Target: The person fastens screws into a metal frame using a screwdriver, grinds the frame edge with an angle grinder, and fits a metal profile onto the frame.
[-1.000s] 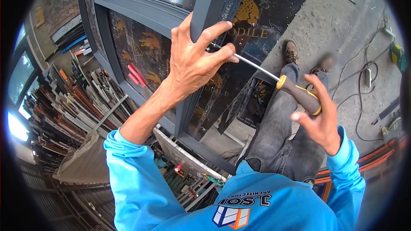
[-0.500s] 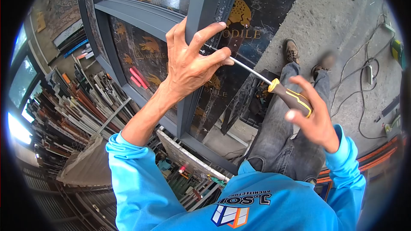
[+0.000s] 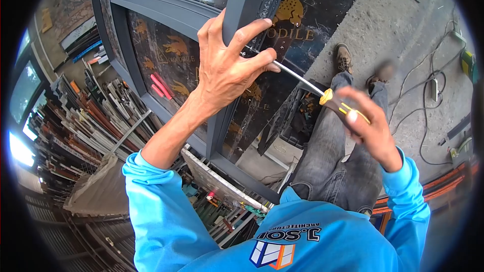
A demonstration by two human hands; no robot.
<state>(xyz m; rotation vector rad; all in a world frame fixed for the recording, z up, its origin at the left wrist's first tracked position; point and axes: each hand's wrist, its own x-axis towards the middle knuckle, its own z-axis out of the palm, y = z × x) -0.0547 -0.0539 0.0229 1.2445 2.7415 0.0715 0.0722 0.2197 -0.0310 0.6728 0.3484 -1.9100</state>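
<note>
In the head view, my left hand (image 3: 224, 70) wraps over a dark grey metal frame (image 3: 217, 126), its thumb and forefinger around the tip end of a screwdriver (image 3: 302, 79). The screwdriver's long shaft slants from the frame down to a brown and yellow handle. My right hand (image 3: 370, 131), a little blurred, closes around that handle. The tip and whatever it meets are hidden by my left fingers. On the dark board inside the frame lies a tool with red-pink handles (image 3: 162, 86), perhaps pliers.
Dark boards (image 3: 297, 45) printed with a crocodile lie under the frame. An open black toolbox (image 3: 302, 116) stands beside my legs. Cables (image 3: 428, 116) run over the concrete floor at right. Many long metal profiles (image 3: 91, 126) are stacked at left.
My right fingers have turned and closed further over the screwdriver handle. The screwdriver and my left hand have shifted slightly to the right in view.
</note>
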